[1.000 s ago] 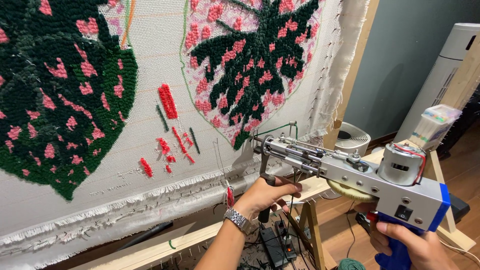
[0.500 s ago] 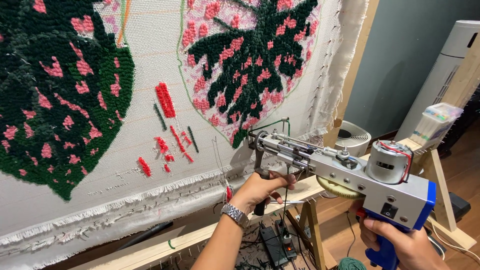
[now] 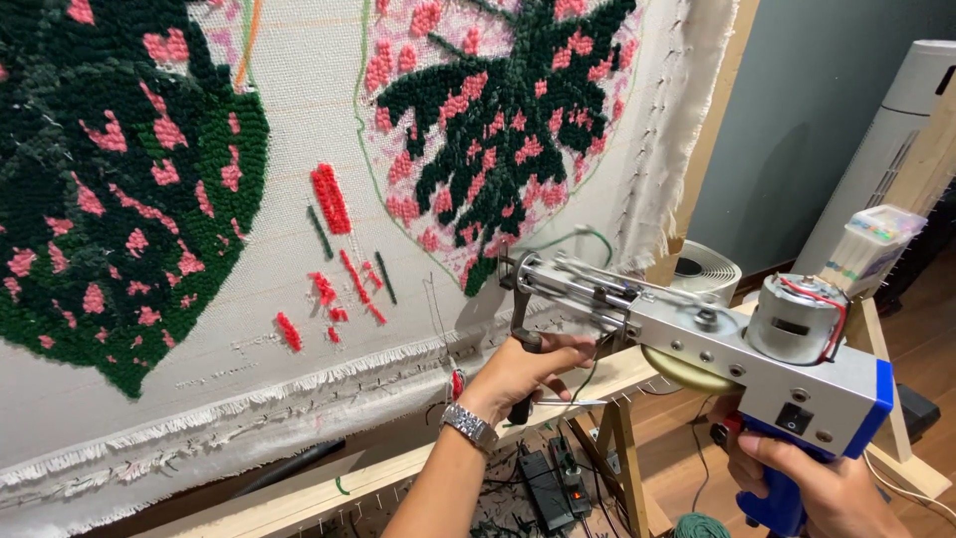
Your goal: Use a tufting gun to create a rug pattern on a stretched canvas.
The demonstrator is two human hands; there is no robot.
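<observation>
I hold a silver and blue tufting gun (image 3: 697, 334) in front of a stretched white cloth (image 3: 289, 259). My right hand (image 3: 827, 488) grips its blue rear handle at the lower right. My left hand (image 3: 523, 374), with a metal watch on the wrist, is closed around the black front handle under the gun's nose. The needle end sits close to the cloth, just below the tip of a dark green and pink tufted leaf (image 3: 498, 130). A green yarn strand runs to the needle. A second tufted leaf (image 3: 110, 189) fills the left side.
Short red and green test strokes (image 3: 334, 239) mark the cloth between the leaves. The wooden frame rail (image 3: 398, 468) runs under the cloth. A power strip and cables (image 3: 553, 483) lie on the floor below. A white tower fan (image 3: 886, 149) stands at right, with a green yarn ball (image 3: 702, 525) on the floor.
The gun has shifted slightly left and down, its nose staying near the leaf tip. Both hands keep their grip on the handles.
</observation>
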